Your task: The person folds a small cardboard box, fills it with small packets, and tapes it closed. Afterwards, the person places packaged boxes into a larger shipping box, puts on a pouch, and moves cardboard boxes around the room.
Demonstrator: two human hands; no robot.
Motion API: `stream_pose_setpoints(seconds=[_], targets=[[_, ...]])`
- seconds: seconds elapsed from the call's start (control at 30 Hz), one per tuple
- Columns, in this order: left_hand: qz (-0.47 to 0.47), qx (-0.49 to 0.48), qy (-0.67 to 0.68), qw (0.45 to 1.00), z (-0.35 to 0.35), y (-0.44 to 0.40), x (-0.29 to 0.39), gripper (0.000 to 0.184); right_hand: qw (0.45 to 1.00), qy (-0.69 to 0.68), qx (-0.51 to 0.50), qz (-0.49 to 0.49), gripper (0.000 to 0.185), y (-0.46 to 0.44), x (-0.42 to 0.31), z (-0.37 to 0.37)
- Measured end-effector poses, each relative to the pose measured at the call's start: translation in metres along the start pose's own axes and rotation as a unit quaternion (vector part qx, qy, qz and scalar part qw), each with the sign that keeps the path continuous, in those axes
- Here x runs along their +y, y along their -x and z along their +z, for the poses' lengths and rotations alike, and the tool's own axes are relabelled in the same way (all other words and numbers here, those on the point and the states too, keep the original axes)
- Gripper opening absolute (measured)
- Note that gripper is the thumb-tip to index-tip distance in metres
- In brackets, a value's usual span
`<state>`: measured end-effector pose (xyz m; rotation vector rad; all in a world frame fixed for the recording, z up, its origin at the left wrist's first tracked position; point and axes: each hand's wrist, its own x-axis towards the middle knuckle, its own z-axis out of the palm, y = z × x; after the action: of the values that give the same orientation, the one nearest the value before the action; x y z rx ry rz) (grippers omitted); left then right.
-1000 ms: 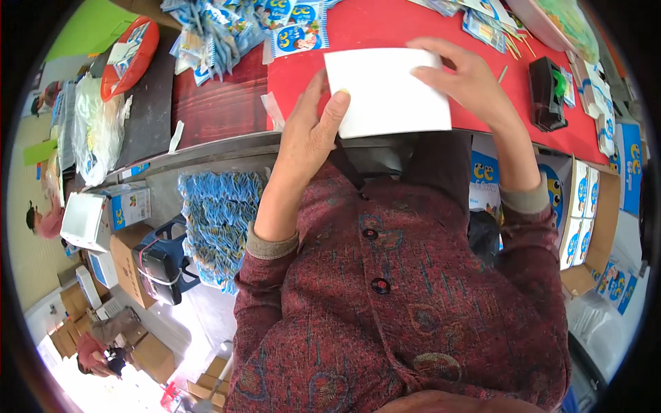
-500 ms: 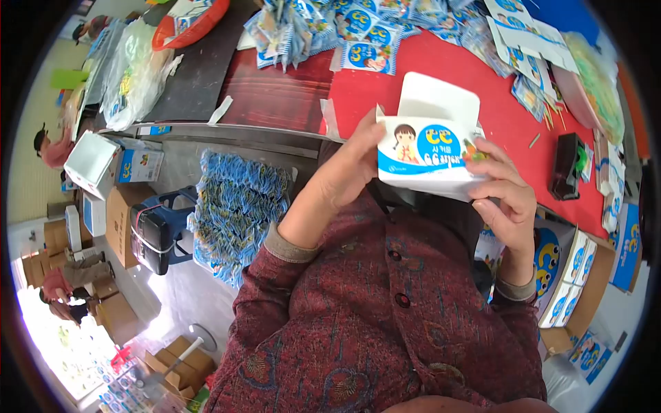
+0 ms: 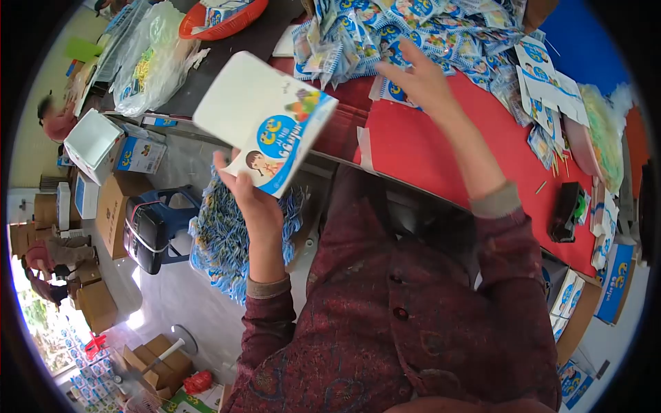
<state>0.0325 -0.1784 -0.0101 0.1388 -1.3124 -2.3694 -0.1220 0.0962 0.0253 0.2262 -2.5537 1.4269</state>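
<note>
Carton [image 3: 282, 138]: white, printed with blue logo, child figure and fruit; white flap [image 3: 237, 93] extended; body tilted, held in the left hand [image 3: 255, 199]. Packets [image 3: 358, 41]: clear, blue-printed, heaped loosely on the tabletop [image 3: 427, 151].

Maroon long-sleeved jacket [image 3: 406, 330] flecked with a fine mottled weave, faint blue-toned swirling motifs low on the front, dark round buttons [image 3: 400, 313] down the middle, plain grey-brown cuffs [image 3: 496, 201] on both sleeves [image 3: 509, 251], dark trousers [image 3: 354, 206] below the hem, hands [image 3: 256, 210] bare.
</note>
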Motion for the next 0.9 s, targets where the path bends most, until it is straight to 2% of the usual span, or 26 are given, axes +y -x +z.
stream_pose_setpoints(seconds=[0.03, 0.07, 0.1, 0.13, 0.17, 0.23, 0.27, 0.3, 0.37, 0.4, 0.47, 0.57, 0.73, 0.8, 0.87, 0.9], targets=[[0.001, 0.000, 0.002, 1.000, -0.002, -0.004, -0.002, 0.094, 0.996, 0.091, 0.001, 0.002, 0.100, -0.018, -0.002, 0.014], [0.038, 0.012, -0.039, 0.998, -0.004, -0.008, -0.004, 0.095, 0.996, 0.093, 0.001, 0.001, 0.100, -0.032, -0.005, 0.029], [0.074, 0.024, -0.081, 0.994, -0.007, -0.014, -0.004, 0.095, 0.997, 0.078, -0.006, 0.025, 0.109, -0.045, -0.008, 0.046], [0.085, 0.023, -0.091, 0.992, -0.009, -0.018, -0.007, 0.097, 0.997, 0.065, -0.013, 0.048, 0.118, -0.052, -0.009, 0.060], [0.085, 0.023, -0.090, 0.992, -0.011, -0.022, -0.010, 0.097, 0.997, 0.066, -0.013, 0.048, 0.118, -0.056, -0.010, 0.072], [0.142, 0.004, -0.168, 0.975, -0.015, -0.027, -0.016, 0.096, 0.982, 0.162, 0.093, 0.027, 0.125, -0.059, -0.006, 0.096], [0.152, -0.002, -0.169, 0.974, -0.016, -0.030, -0.019, 0.098, 0.968, 0.215, 0.129, 0.024, 0.124, -0.058, -0.002, 0.105], [0.149, -0.001, -0.168, 0.974, -0.013, -0.031, -0.020, 0.098, 0.967, 0.217, 0.127, 0.026, 0.124, -0.056, 0.000, 0.111], [0.162, -0.021, -0.206, 0.965, -0.006, -0.031, -0.020, 0.102, 0.954, 0.231, 0.192, 0.005, 0.120, -0.050, 0.008, 0.116], [0.171, -0.025, -0.232, 0.957, -0.007, -0.034, -0.023, 0.108, 0.953, 0.234, 0.192, 0.009, 0.120, -0.049, 0.009, 0.116], [0.173, -0.043, -0.271, 0.946, -0.007, -0.033, -0.026, 0.110, 0.970, 0.163, 0.169, 0.067, 0.108, -0.047, 0.013, 0.115], [0.202, -0.077, -0.323, 0.921, -0.004, -0.033, -0.032, 0.115, 0.972, 0.176, 0.134, 0.082, 0.097, -0.056, 0.018, 0.110], [0.230, -0.111, -0.366, 0.895, -0.003, -0.041, -0.043, 0.117, 0.960, 0.211, 0.172, 0.072, 0.094, -0.067, 0.015, 0.111], [0.197, -0.114, -0.406, 0.885, 0.000, -0.046, -0.046, 0.116, 0.959, 0.206, 0.181, 0.078, 0.093, -0.070, 0.014, 0.109], [0.194, -0.121, -0.412, 0.882, 0.005, -0.051, -0.046, 0.116, 0.973, 0.137, 0.119, 0.144, 0.089, -0.079, 0.020, 0.104], [0.187, -0.126, -0.419, 0.879, 0.007, -0.052, -0.045, 0.116, 0.973, 0.136, 0.121, 0.145, 0.089, -0.081, 0.020, 0.102]])
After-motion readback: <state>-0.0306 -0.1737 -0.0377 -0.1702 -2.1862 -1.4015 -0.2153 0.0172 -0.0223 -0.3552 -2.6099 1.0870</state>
